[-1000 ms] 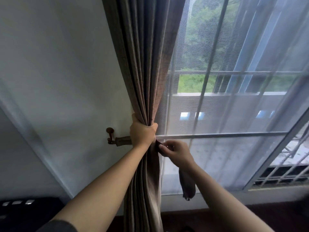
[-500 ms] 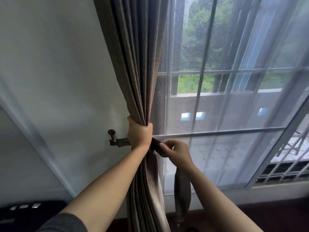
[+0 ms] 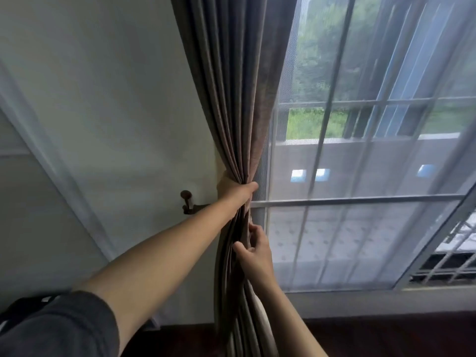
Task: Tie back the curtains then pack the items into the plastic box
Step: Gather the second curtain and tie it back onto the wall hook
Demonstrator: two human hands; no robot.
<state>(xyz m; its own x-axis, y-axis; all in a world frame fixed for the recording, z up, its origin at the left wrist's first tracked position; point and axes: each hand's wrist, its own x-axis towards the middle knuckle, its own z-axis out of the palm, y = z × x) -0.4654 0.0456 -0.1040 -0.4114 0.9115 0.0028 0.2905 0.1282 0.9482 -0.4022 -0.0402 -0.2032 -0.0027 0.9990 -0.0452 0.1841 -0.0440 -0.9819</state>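
A brown-grey curtain [image 3: 231,86] hangs gathered into folds beside the window. My left hand [image 3: 238,194] reaches around the bunch at its narrowest point and holds it, fingers wrapped behind the fabric. Lower down, my right hand [image 3: 253,249] pinches the curtain's folds [image 3: 231,292] between thumb and fingers. A dark tieback strap runs from a wall hook [image 3: 186,202] towards the bunch, mostly hidden behind my left forearm. The plastic box is out of view.
A sheer white curtain [image 3: 373,228] covers the window with its metal bars [image 3: 360,200] to the right. The pale wall [image 3: 103,99] lies to the left. A dark object [image 3: 25,305] sits low at the left, behind my sleeve.
My right hand has let go of the strap end near my left hand and dropped lower onto the curtain folds. My left hand has turned further around the bunch. The view has shifted right.
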